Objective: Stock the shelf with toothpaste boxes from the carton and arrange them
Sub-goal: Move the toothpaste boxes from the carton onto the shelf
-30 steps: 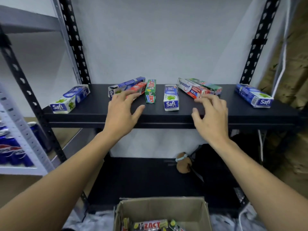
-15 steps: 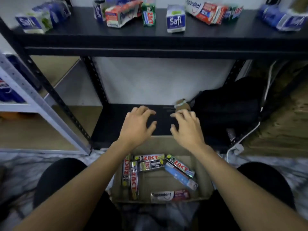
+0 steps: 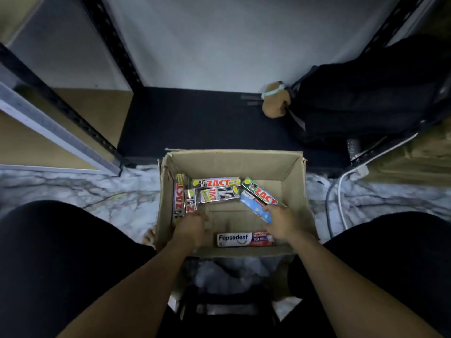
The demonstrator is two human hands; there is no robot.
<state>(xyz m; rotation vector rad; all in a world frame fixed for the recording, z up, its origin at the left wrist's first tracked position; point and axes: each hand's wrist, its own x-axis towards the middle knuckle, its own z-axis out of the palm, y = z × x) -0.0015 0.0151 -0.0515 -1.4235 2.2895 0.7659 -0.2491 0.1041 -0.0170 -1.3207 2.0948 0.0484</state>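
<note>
Down low at the rack now: the black lower shelf (image 3: 195, 123) fills the far side, with a black bag (image 3: 366, 98) slumped on its right end and a small brown plush toy (image 3: 274, 103) touching the bag. No toothpaste sits on this tier, and whichever tier is being stocked is out of shot.

On the marble floor just in front stands the open carton (image 3: 231, 164), between the person's knees. Both arms are down inside it, so this looks like the fetch step, picking up the next boxes.

The left hand (image 3: 192, 228) is at the near-left corner, fingers curled at the near ends of 2 ZACT boxes (image 3: 179, 198) that run along the left wall. Whether it actually has one, I cannot tell. The right hand (image 3: 283, 223) lies over the near end of the blue box (image 3: 253, 206), which rests against a green ZACT box (image 3: 262, 192). Touching, yes; a closed grip, I cannot confirm.

I count 7 boxes in there. 2 more ZACT boxes (image 3: 216, 182) lie crosswise towards the back, and a Pepsodent box (image 3: 244, 239) lies flat against the near wall between the 2 wrists.

The next move, as I read it, is to close firmly round a box in each hand, lift clear of the carton walls without dragging the neighbours, then carry them up to the shelf.
</note>
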